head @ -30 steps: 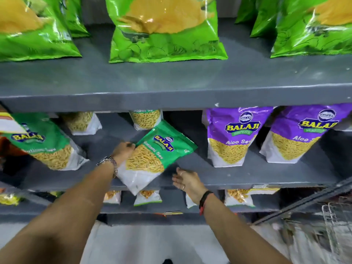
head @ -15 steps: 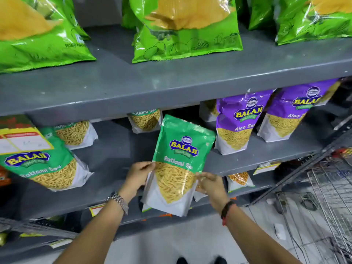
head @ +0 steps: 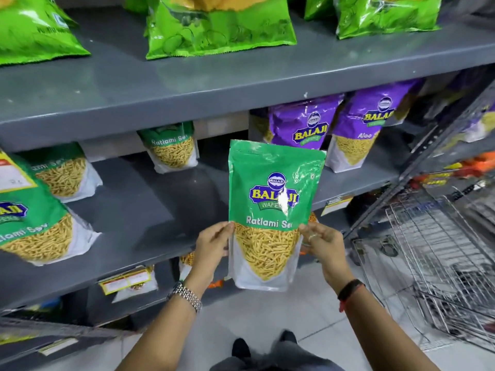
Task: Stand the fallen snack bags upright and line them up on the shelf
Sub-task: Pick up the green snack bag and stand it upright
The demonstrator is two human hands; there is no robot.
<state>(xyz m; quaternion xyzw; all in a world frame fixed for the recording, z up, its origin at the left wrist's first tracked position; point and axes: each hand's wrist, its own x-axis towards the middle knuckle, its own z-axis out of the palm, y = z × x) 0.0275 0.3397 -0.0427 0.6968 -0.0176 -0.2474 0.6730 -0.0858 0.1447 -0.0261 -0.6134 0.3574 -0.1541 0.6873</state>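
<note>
Green Ratlami Sev bag [head: 273, 210] up in the air, standing straight, in front of the middle shelf [head: 139, 210] and not resting on it. Held between two hands, one on each side edge. Left hand [head: 211, 250] on the bag's left edge, thumb pressed on the front just below the green part, other fingers tucked behind. Right hand [head: 322, 243] on the bag's right edge at the same height, fingers closed on the side, a ring on one finger. Both hands about halfway down the bag, with the top half sticking up above them and the white bottom hanging down below them. Silver watch [head: 185, 295] on the left wrist, dark band [head: 349, 289] on the right wrist. More green Ratlami Sev bags on the middle shelf: a big leaning bag [head: 34, 220] far to the left, another behind it [head: 64, 175], and a small one at the back [head: 172, 152]. Two purple bags [head: 302, 127] on the same shelf to the right, just behind the held bag's top corner. Big bright green bags [head: 219, 25] on the top shelf [head: 241, 73]. Wire shopping cart [head: 439, 253] down on the right, near the right arm. Dark shoes [head: 263, 344] on the pale floor below.
</note>
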